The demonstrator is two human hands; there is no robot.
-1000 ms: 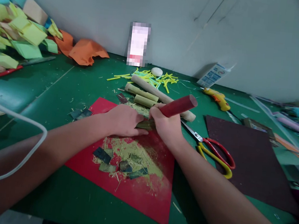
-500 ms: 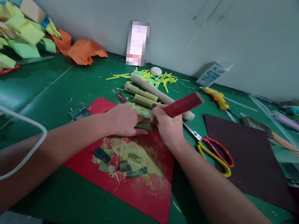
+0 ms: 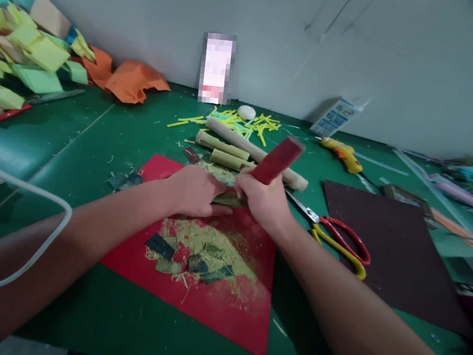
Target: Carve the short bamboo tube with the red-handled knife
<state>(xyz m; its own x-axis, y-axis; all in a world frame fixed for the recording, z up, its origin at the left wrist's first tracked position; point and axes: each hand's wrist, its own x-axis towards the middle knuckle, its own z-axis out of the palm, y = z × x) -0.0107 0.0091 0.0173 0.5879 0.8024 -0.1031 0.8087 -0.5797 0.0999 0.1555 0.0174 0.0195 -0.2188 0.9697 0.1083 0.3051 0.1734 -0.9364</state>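
My left hand (image 3: 195, 191) presses down on a short green bamboo piece (image 3: 229, 199) over the far edge of a red sheet (image 3: 224, 304). My right hand (image 3: 262, 198) is closed round a tool with a thick red handle (image 3: 278, 160) that sticks up and to the right; its working end meets the bamboo piece between my hands and is hidden. Yellow-green shavings and dark bark chips (image 3: 202, 252) lie on the red sheet just in front of my hands.
Behind my hands lie two cut bamboo sections (image 3: 223, 145), a long wooden stick (image 3: 255, 152) and loose yellow strips (image 3: 245, 122). Red-and-yellow scissors (image 3: 335, 237) and a dark sheet (image 3: 392, 248) are to the right, a yellow glue gun (image 3: 343, 154) further back. Coloured paper (image 3: 31, 51) is piled left.
The red handle has swung more upright, its free end moving left, while my right hand stays on the bamboo piece. My left hand has not moved.
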